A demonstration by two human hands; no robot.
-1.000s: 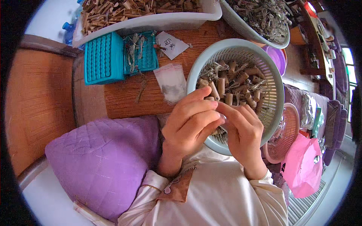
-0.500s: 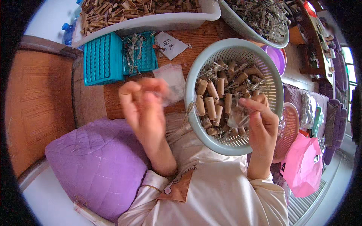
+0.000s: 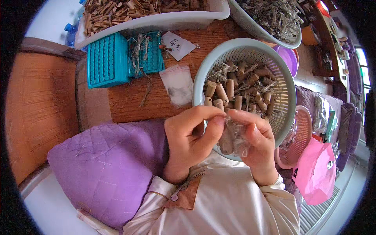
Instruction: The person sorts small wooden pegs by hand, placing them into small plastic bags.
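My left hand [image 3: 194, 135] and my right hand [image 3: 258, 147] meet at the near side of a grey-green plastic basket [image 3: 290, 84]. Between them is a small clear plastic bag [image 3: 238, 137], crinkled and see-through. Thumb and forefinger of my left hand pinch at its upper edge. The fingers of my right hand close on its right side. Whether something sits inside the bag I cannot tell. Brown tubes [image 3: 221, 93] fill the basket below, mixed with thin silvery strands [image 3: 219, 71].
Clear bags [image 3: 177, 84] lie on the wooden table [image 3: 129, 103] beside turquoise trays [image 3: 107, 60]. Behind stand a white tub [image 3: 176, 22] of brown pieces and another tub [image 3: 270, 19] of silvery bundles. A purple cushion [image 3: 105, 168], a pink basket [image 3: 305, 121] and a pink bag [image 3: 317, 168] flank me.
My left hand has moved right and down from above the table to meet my right hand. My right hand has come slightly lower and inward. Both now hold the clear bag.
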